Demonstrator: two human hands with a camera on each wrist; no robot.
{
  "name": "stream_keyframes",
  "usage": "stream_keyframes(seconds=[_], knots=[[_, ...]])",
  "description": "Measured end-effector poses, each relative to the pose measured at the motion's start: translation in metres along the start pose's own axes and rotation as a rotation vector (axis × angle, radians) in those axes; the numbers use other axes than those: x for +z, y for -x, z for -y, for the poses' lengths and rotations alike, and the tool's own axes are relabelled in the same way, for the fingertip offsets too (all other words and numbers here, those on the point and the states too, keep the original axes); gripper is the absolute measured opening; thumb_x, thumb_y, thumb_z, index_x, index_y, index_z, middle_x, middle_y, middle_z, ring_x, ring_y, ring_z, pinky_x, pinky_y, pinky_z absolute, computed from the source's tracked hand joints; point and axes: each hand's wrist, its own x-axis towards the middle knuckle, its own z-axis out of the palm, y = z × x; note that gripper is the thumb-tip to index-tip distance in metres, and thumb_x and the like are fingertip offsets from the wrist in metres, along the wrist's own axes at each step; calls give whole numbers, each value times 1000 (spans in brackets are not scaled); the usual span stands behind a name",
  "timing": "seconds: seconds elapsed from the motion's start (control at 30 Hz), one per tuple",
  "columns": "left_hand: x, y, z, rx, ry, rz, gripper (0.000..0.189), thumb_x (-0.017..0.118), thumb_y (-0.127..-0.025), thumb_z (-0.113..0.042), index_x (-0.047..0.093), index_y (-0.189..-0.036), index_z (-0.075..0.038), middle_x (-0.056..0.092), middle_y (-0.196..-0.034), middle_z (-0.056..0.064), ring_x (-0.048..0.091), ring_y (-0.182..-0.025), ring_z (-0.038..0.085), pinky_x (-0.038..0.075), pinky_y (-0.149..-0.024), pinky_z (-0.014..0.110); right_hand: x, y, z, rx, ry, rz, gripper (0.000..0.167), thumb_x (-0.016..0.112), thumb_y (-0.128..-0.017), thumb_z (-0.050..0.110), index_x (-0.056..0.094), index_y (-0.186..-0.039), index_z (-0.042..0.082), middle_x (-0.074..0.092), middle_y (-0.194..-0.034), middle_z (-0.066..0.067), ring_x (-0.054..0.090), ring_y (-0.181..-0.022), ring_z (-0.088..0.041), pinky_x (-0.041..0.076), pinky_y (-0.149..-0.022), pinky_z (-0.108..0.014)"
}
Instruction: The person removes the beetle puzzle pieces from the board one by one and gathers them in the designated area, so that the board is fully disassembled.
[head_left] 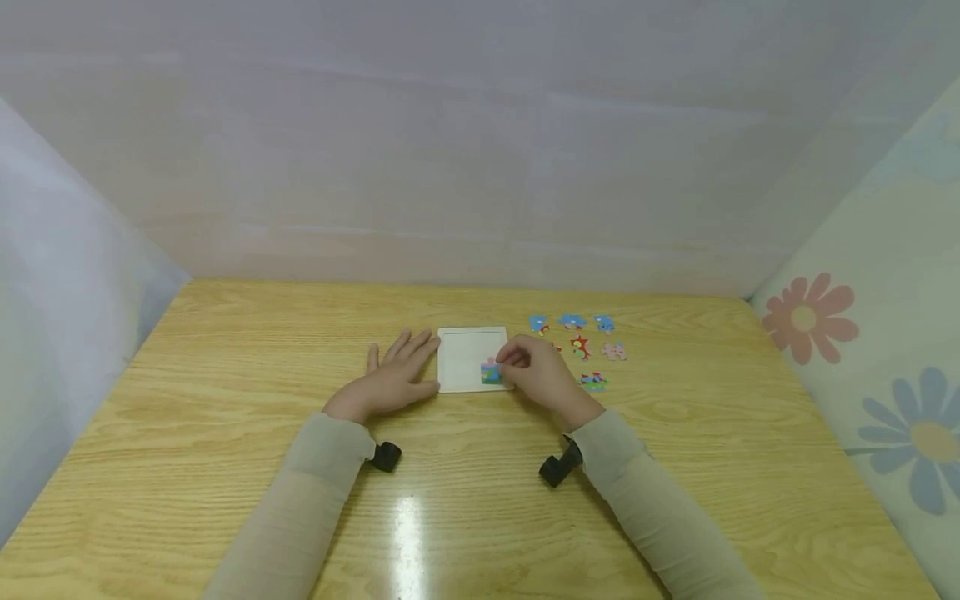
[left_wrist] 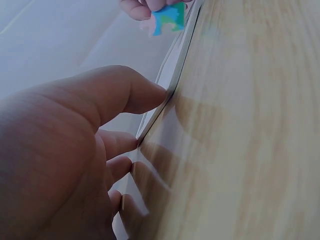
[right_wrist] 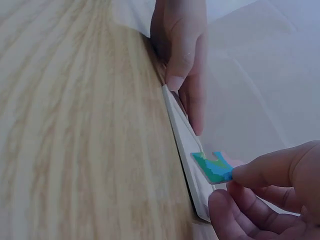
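Note:
A shallow white puzzle tray [head_left: 461,358] lies on the wooden table. My left hand [head_left: 386,383] is spread at its left side, with the thumb and fingertips touching the edge, as the left wrist view shows. Between thumb and fingers, my right hand [head_left: 540,372] pinches a blue, green and pink jigsaw piece [right_wrist: 212,166] just over the tray's near right corner. In the right wrist view the piece is tilted and looks raised off the tray. The tray's far right part is partly behind the right hand.
Several loose jigsaw pieces lie right of the tray, among them a blue one [head_left: 573,321], a red one [head_left: 581,347], a pink one [head_left: 614,352] and a green-red one [head_left: 594,382]. Pale cloth [head_left: 480,167] hangs behind the table.

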Motion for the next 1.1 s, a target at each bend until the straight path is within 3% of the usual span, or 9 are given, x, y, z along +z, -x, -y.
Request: stream_keyframes(seconds=[0.13,0.27,0.5,0.73,1.0,1.1], knots=[[0,-1,0,0,0,2,79,53,-104,-40,11,-165,-14,0,-171,8,-16,-154,35,-23,-110,68,-3,1,1,36,-114,20,7,67,-96,3,68,-103,2,69,-93,-9,68,-76,-21,56,-71,-30],[0,-1,1,-3,-5,4,79,53,-104,-40,10,-165,-14,-1,-171,8,-16,-154,35,-23,-110,68,-8,1,0,74,-234,42,9,66,-97,1,67,-106,-1,69,-98,-13,71,-79,-26,60,-74,-33],[0,-1,2,-2,-26,-1,78,53,-104,-40,10,-165,-13,0,-171,9,-15,-154,36,-22,-110,69,-22,4,-7,49,-222,67,12,68,-96,3,69,-107,-1,69,-104,-13,72,-83,-24,61,-76,-33],[0,0,1,5,-17,2,78,53,-104,-39,11,-164,-13,0,-171,10,-15,-154,36,-22,-110,69,-46,14,-17,9,-247,113,18,66,-98,6,66,-113,-3,67,-103,-15,71,-90,-33,61,-83,-40],[1,-1,2,2,-28,2,78,52,-105,-40,10,-165,-14,0,-171,8,-14,-155,35,-21,-111,68,-72,26,-30,34,-234,83,19,65,-99,7,66,-115,-4,66,-108,-15,72,-89,-25,60,-83,-38],[0,0,1,5,-24,4,78,52,-105,-41,10,-165,-14,0,-171,8,-14,-154,35,-22,-110,69,-80,31,-34,30,-210,68,21,66,-99,9,66,-116,-4,67,-110,-17,72,-88,-27,60,-83,-39]])
